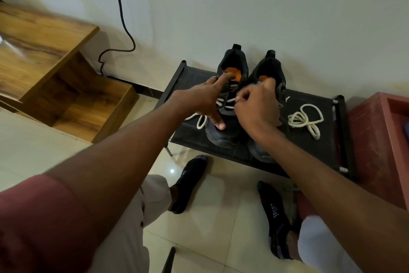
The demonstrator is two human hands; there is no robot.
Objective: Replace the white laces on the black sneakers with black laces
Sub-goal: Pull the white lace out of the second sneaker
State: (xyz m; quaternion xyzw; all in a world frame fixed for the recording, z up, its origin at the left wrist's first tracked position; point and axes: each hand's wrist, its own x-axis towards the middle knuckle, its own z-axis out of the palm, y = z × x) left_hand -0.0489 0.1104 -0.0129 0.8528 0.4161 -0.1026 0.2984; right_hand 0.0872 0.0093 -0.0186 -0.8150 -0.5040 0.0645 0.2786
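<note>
So roughly halfway through the removal part, I'd say: one white lace [306, 120] is already fully out and lying in a loose pile on the black bench [314, 146], just right of the right sneaker [269, 69], which looks bare of lacing as far as I can tell with the hand covering most of it. The left sneaker [232, 66] still has white lace [223, 101] crossing its lower eyelets, with a loose loop spilling off its left side onto the bench. No black laces anywhere in view, so the whole re-lacing bit is still to do. The left hand [205, 100] steadies that shoe, fingers spread, index reaching to the collar and thumb pressing the toe. The right hand [257, 108] has its fingers curled, pinching the white lace just at the eyelets.
</note>
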